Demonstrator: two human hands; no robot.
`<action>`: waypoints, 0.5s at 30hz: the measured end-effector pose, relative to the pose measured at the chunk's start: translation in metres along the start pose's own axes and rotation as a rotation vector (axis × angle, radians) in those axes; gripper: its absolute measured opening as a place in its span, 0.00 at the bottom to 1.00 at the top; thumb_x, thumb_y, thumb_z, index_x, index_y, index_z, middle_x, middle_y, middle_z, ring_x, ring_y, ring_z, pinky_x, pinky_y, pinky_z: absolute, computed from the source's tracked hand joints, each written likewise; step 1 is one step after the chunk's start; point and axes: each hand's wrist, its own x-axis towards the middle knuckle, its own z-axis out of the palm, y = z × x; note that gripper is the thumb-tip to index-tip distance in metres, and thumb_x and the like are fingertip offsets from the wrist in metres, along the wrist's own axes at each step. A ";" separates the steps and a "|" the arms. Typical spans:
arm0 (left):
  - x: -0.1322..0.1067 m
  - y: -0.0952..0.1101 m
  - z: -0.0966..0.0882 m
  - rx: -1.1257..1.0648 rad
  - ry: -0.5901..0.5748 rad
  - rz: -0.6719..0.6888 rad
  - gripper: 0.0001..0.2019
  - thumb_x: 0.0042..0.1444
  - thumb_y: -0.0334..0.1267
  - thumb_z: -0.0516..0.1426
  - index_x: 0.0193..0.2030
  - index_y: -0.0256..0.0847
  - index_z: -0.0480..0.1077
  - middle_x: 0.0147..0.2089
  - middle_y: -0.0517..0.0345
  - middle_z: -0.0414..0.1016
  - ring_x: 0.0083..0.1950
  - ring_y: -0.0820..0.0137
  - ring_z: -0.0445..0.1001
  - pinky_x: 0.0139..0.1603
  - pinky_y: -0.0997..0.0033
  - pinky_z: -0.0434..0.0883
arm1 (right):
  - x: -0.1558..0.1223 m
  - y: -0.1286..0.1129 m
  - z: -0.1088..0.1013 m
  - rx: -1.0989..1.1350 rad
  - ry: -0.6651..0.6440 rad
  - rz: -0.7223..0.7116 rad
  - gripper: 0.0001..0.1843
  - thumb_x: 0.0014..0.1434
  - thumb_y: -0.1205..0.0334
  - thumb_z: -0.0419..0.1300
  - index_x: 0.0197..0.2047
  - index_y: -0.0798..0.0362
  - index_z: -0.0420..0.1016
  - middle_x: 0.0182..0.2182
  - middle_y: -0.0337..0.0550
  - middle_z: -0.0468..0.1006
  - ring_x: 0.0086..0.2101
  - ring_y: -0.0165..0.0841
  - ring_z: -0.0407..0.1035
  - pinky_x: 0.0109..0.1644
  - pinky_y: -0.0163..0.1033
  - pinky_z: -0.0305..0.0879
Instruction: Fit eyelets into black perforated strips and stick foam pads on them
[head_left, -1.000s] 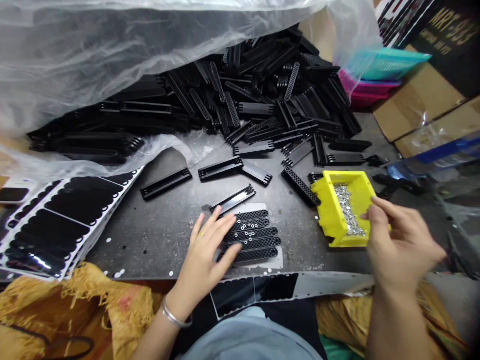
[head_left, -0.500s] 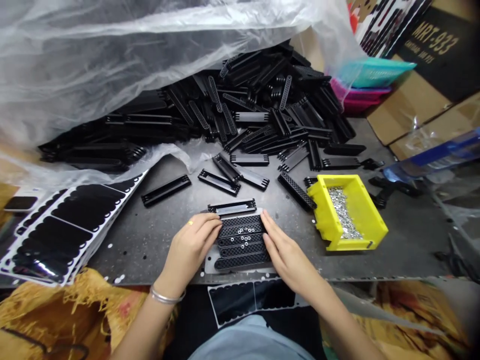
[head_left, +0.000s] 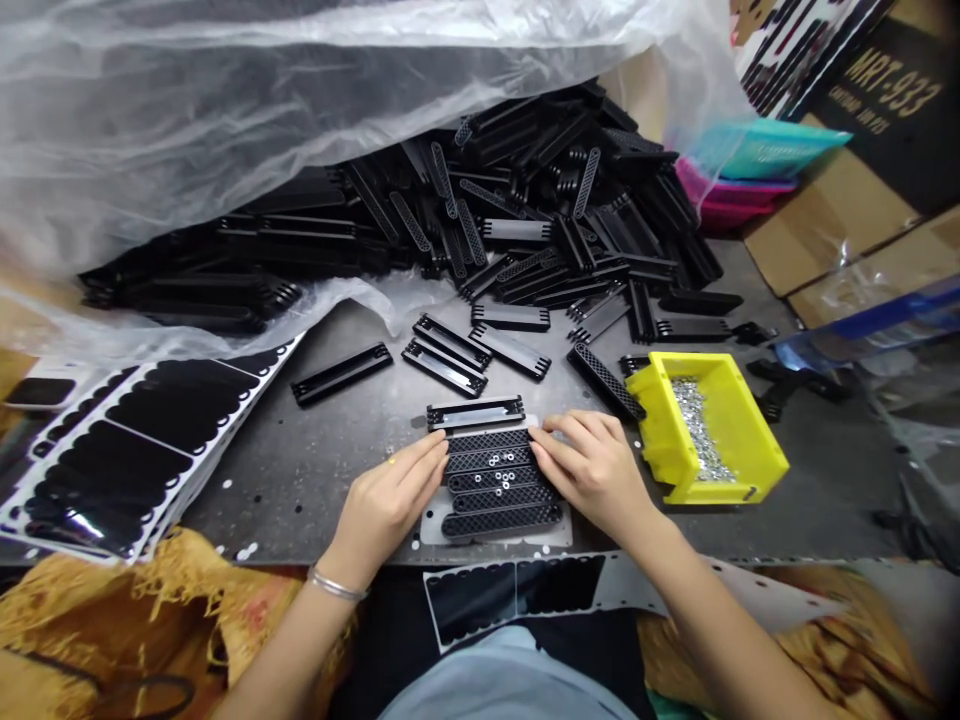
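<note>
Several black plastic strips (head_left: 501, 522) with a diamond-patterned face lie in stacked rows on a thin pale plate (head_left: 433, 532) at the table's front. Small silvery nuts (head_left: 504, 477) are scattered over the middle rows. My left hand (head_left: 390, 500), fingers together, grips the left end of the uppermost patterned strip (head_left: 487, 441). At its right end, my right hand (head_left: 596, 470) holds on with bent fingers. Just beyond the rows is a black slotted plastic part (head_left: 475, 412), apart from my fingers.
A yellow bin (head_left: 757, 470) of small metal nuts stands on the right. Behind lies a big heap of black plastic parts (head_left: 540, 210) under clear plastic sheeting (head_left: 300, 90). Black sticker sheets (head_left: 97, 470) are stacked at left; cardboard boxes (head_left: 832, 200) stand back right.
My right hand has gone from lying flat along the rows' right side to bent fingers at the top strip's end. A loose slotted part behind now lies alongside its neighbour.
</note>
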 end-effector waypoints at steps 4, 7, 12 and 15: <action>-0.007 -0.007 0.001 -0.014 -0.020 0.033 0.18 0.70 0.32 0.57 0.65 0.41 0.71 0.65 0.50 0.78 0.56 0.64 0.83 0.55 0.66 0.81 | -0.009 0.010 -0.005 -0.077 -0.068 -0.149 0.15 0.72 0.63 0.58 0.58 0.52 0.79 0.50 0.47 0.84 0.49 0.40 0.74 0.58 0.47 0.60; -0.008 -0.007 -0.002 -0.053 -0.039 0.008 0.18 0.70 0.33 0.58 0.65 0.42 0.70 0.66 0.48 0.76 0.58 0.63 0.82 0.57 0.64 0.81 | -0.007 0.013 -0.010 -0.080 -0.129 -0.190 0.16 0.73 0.62 0.57 0.60 0.51 0.77 0.53 0.46 0.83 0.50 0.40 0.73 0.61 0.48 0.59; 0.016 0.013 -0.007 -0.183 -0.074 0.031 0.13 0.71 0.32 0.56 0.59 0.42 0.74 0.59 0.50 0.81 0.59 0.64 0.79 0.62 0.58 0.77 | 0.011 -0.006 -0.010 0.081 -0.075 -0.097 0.11 0.73 0.63 0.58 0.52 0.50 0.80 0.46 0.44 0.84 0.45 0.38 0.72 0.52 0.45 0.59; 0.034 0.022 -0.005 -0.217 -0.139 0.117 0.12 0.73 0.32 0.53 0.56 0.40 0.75 0.51 0.52 0.83 0.53 0.66 0.80 0.57 0.61 0.78 | 0.013 -0.014 -0.005 0.137 -0.083 -0.068 0.09 0.73 0.63 0.58 0.45 0.51 0.81 0.39 0.42 0.82 0.42 0.37 0.71 0.49 0.44 0.58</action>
